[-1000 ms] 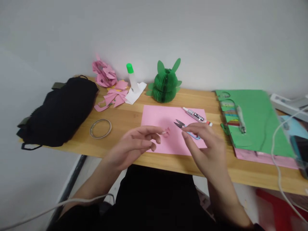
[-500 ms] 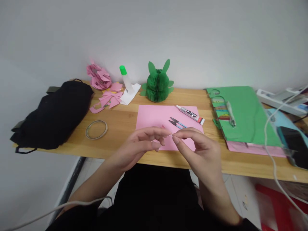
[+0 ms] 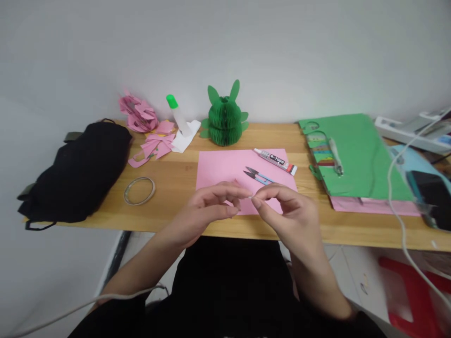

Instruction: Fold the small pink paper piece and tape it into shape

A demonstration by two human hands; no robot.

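Note:
My left hand [image 3: 207, 209] and my right hand [image 3: 289, 213] meet fingertip to fingertip above the near edge of a pink paper sheet [image 3: 218, 166]. Both pinch a tiny pale thing [image 3: 251, 197] between thumb and forefinger; I cannot make out what it is. Small thread snips [image 3: 259, 176] with a blue handle lie on the sheet just beyond my fingers. A glue tube [image 3: 275, 160] lies at the sheet's far right corner.
A wooden desk [image 3: 169, 178] carries a black bag [image 3: 77, 171] at the left, a tape ring [image 3: 139, 190], pink paper scraps [image 3: 148, 131], a green-capped glue bottle [image 3: 178, 115], a green honeycomb paper figure [image 3: 223, 117] and a green folder [image 3: 355, 157] with a pen. Cables hang at the right.
My right hand has come off the snips and moved left to meet my left hand in a pinch. The small pink piece held a second ago no longer shows. The view shifted slightly.

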